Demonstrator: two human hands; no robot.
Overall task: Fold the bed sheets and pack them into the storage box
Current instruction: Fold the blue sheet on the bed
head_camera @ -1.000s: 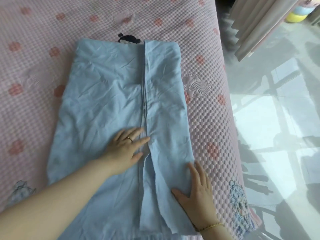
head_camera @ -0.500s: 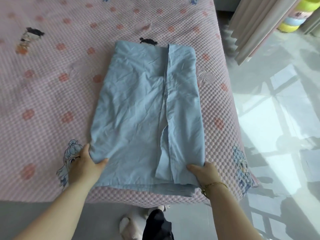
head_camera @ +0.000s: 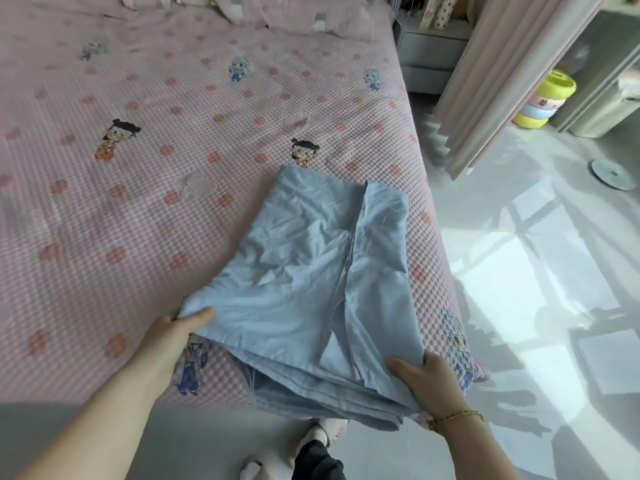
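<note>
Blue bed sheet (head_camera: 304,271), folded into a strip, lies at the bed's (head_camera: 138,220) near edge. My left hand (head_camera: 173,337) pinches one near corner and my right hand (head_camera: 426,379) grips the other. Next, I judge, both corners go to the far end.

Home bedroom: bed (head_camera: 207,209) under pink cartoon-print cover, curtain (head_camera: 502,81), tiled floor (head_camera: 536,289).

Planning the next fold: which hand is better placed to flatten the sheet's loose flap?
Probably right: the right hand grips the blue sheet at the corner beside that flap; the left hand holds the opposite corner.
</note>
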